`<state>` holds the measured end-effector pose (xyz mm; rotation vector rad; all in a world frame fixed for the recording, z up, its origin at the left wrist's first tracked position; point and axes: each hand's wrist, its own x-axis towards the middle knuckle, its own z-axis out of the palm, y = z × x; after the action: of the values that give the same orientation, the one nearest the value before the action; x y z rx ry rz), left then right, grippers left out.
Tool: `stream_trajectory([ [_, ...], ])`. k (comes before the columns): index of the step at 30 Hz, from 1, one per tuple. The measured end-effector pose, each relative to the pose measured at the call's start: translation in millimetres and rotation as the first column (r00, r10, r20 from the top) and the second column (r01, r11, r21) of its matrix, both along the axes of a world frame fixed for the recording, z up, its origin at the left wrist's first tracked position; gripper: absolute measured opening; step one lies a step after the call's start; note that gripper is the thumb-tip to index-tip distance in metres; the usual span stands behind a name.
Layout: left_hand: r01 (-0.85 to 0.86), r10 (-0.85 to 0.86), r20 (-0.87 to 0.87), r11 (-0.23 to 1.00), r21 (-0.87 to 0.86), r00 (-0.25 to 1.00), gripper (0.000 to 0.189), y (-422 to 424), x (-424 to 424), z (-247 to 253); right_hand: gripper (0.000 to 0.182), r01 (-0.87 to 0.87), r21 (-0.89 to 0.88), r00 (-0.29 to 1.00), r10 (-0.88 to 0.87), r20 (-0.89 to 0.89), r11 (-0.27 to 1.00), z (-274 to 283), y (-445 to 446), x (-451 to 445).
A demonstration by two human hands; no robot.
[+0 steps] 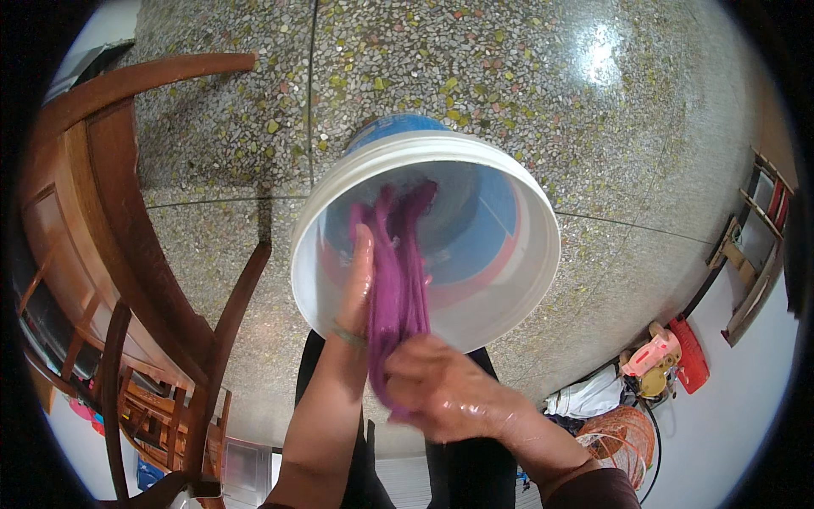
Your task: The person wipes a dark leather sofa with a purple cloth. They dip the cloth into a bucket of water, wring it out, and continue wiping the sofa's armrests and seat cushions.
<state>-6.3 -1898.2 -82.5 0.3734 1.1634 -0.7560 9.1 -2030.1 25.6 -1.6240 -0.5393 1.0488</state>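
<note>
A wet purple cloth [397, 286] hangs in folds between my hands, its far end down inside a white plastic bucket [534, 267] with water in it. My left hand [360, 273] lies along the cloth's left side, within the bucket's near part, thumb upward; its other fingers are hidden behind the cloth. At the near end of the cloth, just over the bucket's near rim, my right hand [432, 385] is closed on the fabric and slightly blurred. Both hands look wet. A greenish bangle [348, 336] is on my left wrist.
The bucket is on a speckled terrazzo floor [407, 63]. Dark wooden furniture [152, 280] with curved legs stands at the left. At the lower right are an orange mesh basket [620, 436], a white cloth or bag [588, 394] and a red plastic item [690, 356]. A wooden frame [757, 273] leans farther right.
</note>
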Motion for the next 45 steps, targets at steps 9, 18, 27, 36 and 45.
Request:
stream_trajectory([
  [9,-0.234,0.21,0.223,0.968,0.087,0.952,0.053,-4,-34,-31,0.041,0.493,-0.633,0.869,-0.302,0.392,0.597,-184,21,29],
  [18,-0.16,0.166,0.017,0.916,0.368,0.986,0.068,3,-35,-28,0.036,0.443,-0.727,0.896,-0.239,0.373,0.524,-290,-21,18],
  [27,-0.121,0.129,-0.023,0.965,0.234,0.991,0.057,10,-36,-24,0.025,0.375,-0.64,0.882,-0.046,0.469,0.67,-186,-9,1],
  [36,0.278,-0.276,-0.035,0.958,0.065,0.96,0.06,-6,0,-14,0.024,-0.107,-0.095,0.984,0.119,0.134,0.99,46,-31,-27],
  [45,0.073,0.04,0.216,0.868,-0.491,0.975,0.093,2,-59,65,0.057,0.817,-0.081,0.391,-0.652,-0.65,0.571,-116,-63,-21],
])
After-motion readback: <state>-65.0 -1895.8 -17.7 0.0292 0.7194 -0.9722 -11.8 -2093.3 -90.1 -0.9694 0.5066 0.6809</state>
